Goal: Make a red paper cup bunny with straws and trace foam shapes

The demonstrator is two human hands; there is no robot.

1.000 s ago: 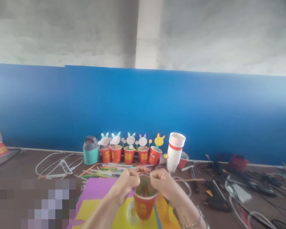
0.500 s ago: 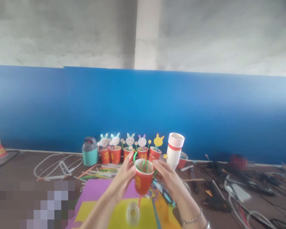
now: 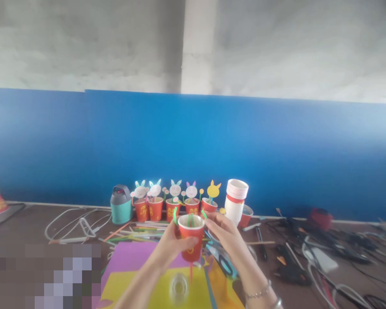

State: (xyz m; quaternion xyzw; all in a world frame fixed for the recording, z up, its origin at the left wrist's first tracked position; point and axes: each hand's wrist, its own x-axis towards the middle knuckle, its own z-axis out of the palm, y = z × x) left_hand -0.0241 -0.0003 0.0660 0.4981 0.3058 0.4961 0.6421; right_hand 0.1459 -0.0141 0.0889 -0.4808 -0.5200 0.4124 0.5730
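A person's left hand clamps its grip around a red paper cup above yellow paper on a cluttered surface, the cup's open mouth facing up, its long axis near vertical. A thin red stick points down from the base, and green straws curve upward at both sides of the rim. The right hand has its fingertips together on the green straw end at the right. Behind stand decorated red cups beside stacked white cups.
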